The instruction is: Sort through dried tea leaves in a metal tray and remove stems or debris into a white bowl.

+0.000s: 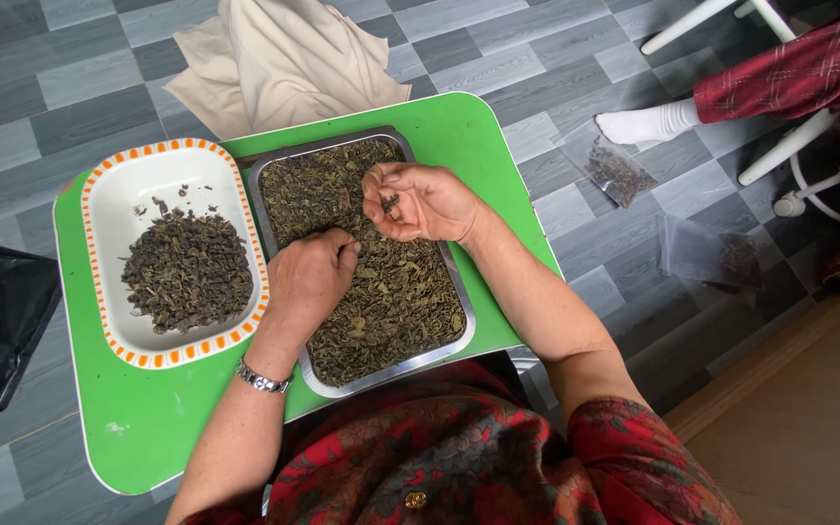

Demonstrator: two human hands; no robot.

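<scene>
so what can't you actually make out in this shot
All in the head view:
- Left hand: its fingertips are curled down into the dried leaves, so any grip is hidden.
- Right hand: dark bits lie in the cupped palm, too small to identify.
- Metal tray: its near left corner is covered by the left forearm.
- Clear bags on the floor: contents too small to tell.
- Another person's socked foot: the rest is cut off by the top-right edge.

Red garment with dark floral pattern, short sleeves ending above the elbows, small gold button or stud at the front, possibly decorative. Silver metal link bracelet or watch band on left wrist. Left hand (308, 277) and right hand (420, 202) bare, no rings visible.
</scene>
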